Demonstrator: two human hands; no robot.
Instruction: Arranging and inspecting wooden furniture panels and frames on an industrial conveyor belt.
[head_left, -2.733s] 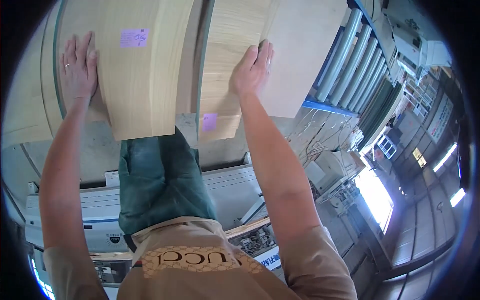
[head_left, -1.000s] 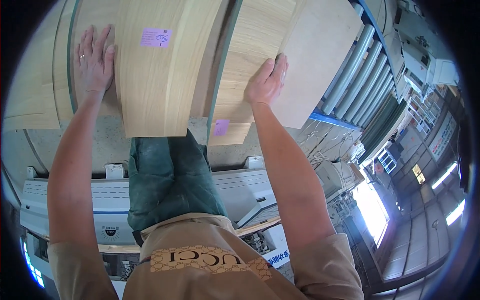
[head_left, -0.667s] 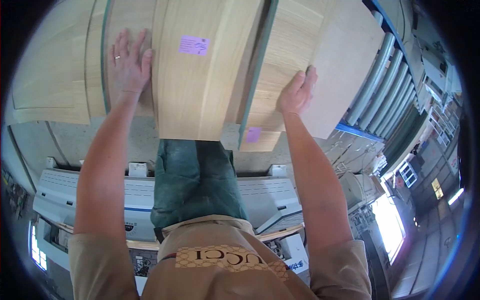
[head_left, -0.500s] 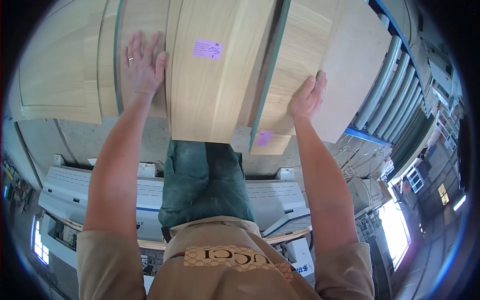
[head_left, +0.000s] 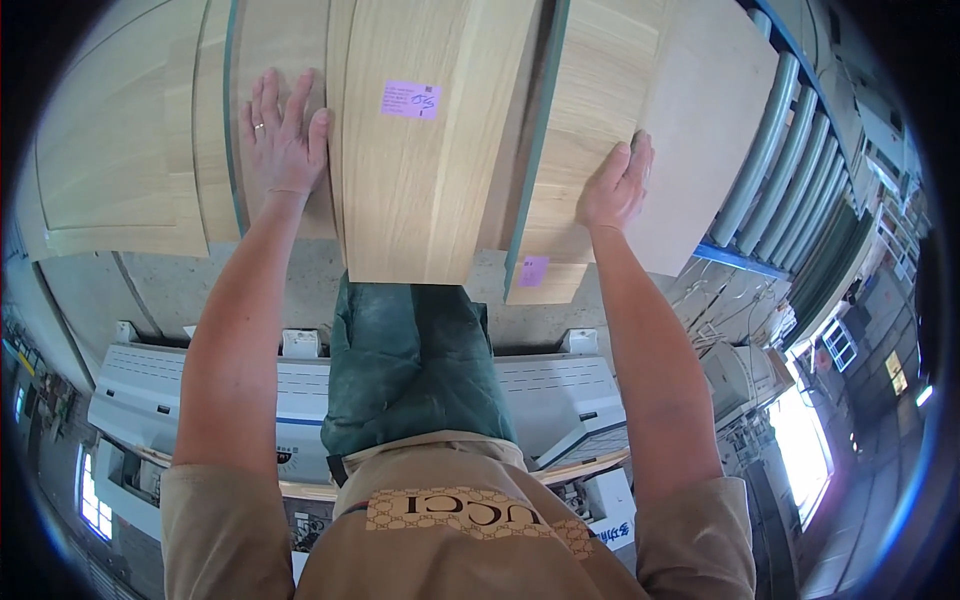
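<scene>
My left hand [head_left: 287, 140] lies flat, fingers spread, on a plain light-brown board [head_left: 275, 35]; a ring shows on one finger. Its thumb is close to the side of a long pale wooden panel [head_left: 425, 200] with a purple label [head_left: 411, 100]. On the right, my right hand [head_left: 617, 185] rests along the side of another wood-grain panel [head_left: 610, 60], thumb on top and fingers stretched over its edge beside a plain board [head_left: 700, 120]. The undersides of these fingers are hidden. Neither hand lifts anything.
A framed wooden door panel [head_left: 115, 140] lies at the far left. To the right runs a roller conveyor [head_left: 770, 160] with a blue frame. Behind my legs stands a long white machine [head_left: 540, 390]. A smaller purple label [head_left: 533, 270] sits on the right panel's near end.
Panels and surroundings have shifted slightly in the picture. Both hands stay on the same boards, with little change in their pose.
</scene>
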